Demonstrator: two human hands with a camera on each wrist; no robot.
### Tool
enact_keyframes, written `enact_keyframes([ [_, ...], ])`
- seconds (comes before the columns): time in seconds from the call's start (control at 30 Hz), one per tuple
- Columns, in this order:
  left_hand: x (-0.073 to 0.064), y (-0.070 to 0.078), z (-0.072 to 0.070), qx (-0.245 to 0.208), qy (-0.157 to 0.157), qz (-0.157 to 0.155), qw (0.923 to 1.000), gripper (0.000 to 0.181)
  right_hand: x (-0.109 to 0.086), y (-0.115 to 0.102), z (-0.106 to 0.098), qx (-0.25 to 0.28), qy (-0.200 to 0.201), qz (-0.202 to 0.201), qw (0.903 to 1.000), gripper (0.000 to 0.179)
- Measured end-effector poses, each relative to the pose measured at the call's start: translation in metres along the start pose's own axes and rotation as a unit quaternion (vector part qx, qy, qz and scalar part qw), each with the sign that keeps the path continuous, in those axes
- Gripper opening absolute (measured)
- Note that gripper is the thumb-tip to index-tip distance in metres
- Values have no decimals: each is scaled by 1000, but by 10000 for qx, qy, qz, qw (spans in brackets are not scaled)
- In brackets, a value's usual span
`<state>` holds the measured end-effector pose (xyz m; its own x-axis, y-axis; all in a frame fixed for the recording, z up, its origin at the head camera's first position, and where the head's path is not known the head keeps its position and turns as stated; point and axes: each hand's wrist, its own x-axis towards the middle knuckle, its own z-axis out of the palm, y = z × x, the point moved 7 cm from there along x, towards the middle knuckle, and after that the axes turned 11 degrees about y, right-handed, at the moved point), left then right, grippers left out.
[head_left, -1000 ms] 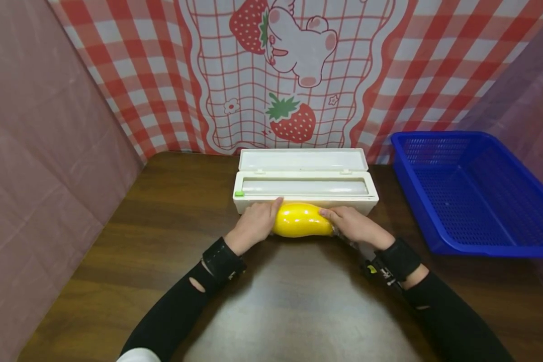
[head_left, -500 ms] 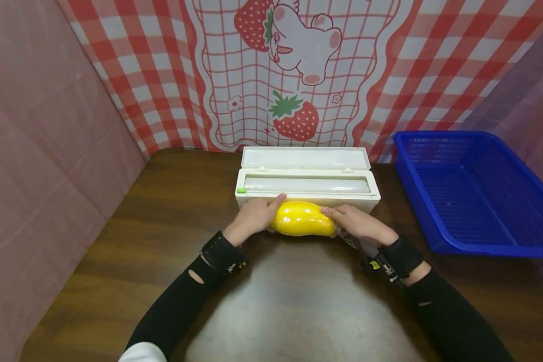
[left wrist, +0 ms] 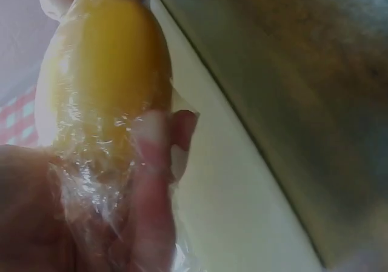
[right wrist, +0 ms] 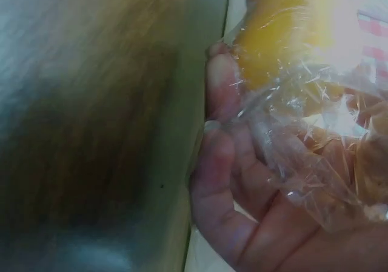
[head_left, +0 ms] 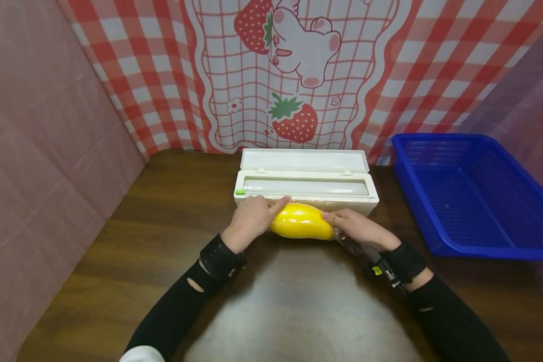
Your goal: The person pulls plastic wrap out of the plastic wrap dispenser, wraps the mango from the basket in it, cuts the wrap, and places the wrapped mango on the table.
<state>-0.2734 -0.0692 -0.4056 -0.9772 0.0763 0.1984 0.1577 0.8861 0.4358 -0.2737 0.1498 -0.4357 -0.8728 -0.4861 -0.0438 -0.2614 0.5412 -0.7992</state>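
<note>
A smooth, glossy yellow mango (head_left: 302,221), wrapped in clear cling film (right wrist: 297,139), lies crosswise between my two hands in the head view. My left hand (head_left: 250,222) grips its left end, with a digit stretched along the upper edge. In the left wrist view, fingers (left wrist: 151,193) press the gathered film below the fruit. The right hand (head_left: 359,229) holds the other end, thumb on top, fingers curled underneath. Crumpled film hangs loose by the right palm. Right behind the mango stands a white cling film dispenser (head_left: 305,175), lid raised, a roll showing inside.
A green slider (head_left: 240,192) sits at the dispenser's left end. On the right, a blue plastic basket (head_left: 448,245) stands on the brown wooden table (head_left: 271,301). A red-and-white checked cloth (head_left: 163,75) hangs behind, and pinkish cloth (head_left: 36,151) on the left.
The stretched digit of my left hand has slid rightward along the mango's upper edge. More loose film shows beside my right hand. Both hands keep their hold near the dispenser's front.
</note>
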Motion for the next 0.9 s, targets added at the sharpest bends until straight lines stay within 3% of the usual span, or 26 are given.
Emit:
enact_keyframes([
  [0.17,-2,5,-10,404,303,80,9987,80,-4,-2,1,-151,-16,-154,9998,43],
  [0.33,-4,9,-15,627,353,47,9974,78,-7,0,0,-258,-41,-164,9995,41],
  [0.53,-7,14,-21,941,463,274,9941,76,-8,2,2,-351,-85,-219,9991,36],
  [0.67,-10,15,-33,1132,1134,743,9843,65,-7,3,-1,-567,107,-301,9979,36],
  [0.77,-12,16,-40,993,1657,1300,9725,50,-6,7,-4,-666,272,-254,9971,40],
  [0.83,-15,21,-38,634,1694,1831,9663,43,-6,10,-5,-543,292,-110,9980,43],
  [0.9,-18,28,-31,390,1417,2442,9585,46,-5,12,-6,-344,283,23,9990,45],
])
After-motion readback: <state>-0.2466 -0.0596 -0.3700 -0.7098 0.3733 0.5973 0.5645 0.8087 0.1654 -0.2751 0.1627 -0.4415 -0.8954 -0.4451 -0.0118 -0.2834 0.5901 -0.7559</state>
